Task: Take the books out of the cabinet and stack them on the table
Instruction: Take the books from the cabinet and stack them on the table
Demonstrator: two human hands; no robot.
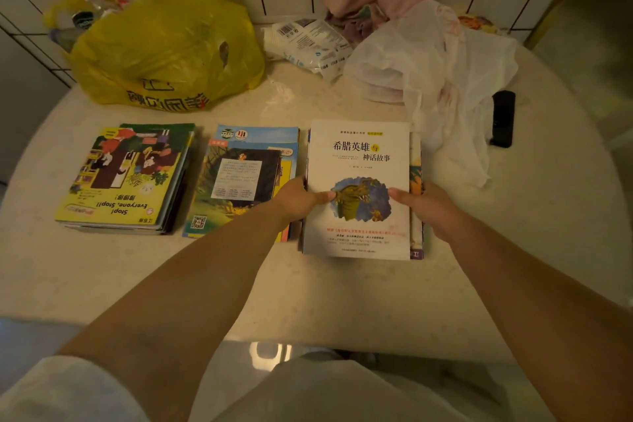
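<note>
both hands, left [297,197] and right [426,205], fingers clamping the white book [359,161] (atop right stack [416,181])

White book [358,161] reads "希腊英雄与神话故事"; yellow book [120,181], upside down, "Stop! Everyone, Stop!!"

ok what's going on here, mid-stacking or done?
Mid-stacking, it looks like. A person grips the white-covered book on top of the right-hand pile, left hand at its left edge, right hand at its right edge, thumbs on the cover. Two more piles lie on the round table: a yellow-covered stack at the left and a middle stack. Behind them sit a yellow plastic bag and a white bag. The cabinet is not in view.
</note>
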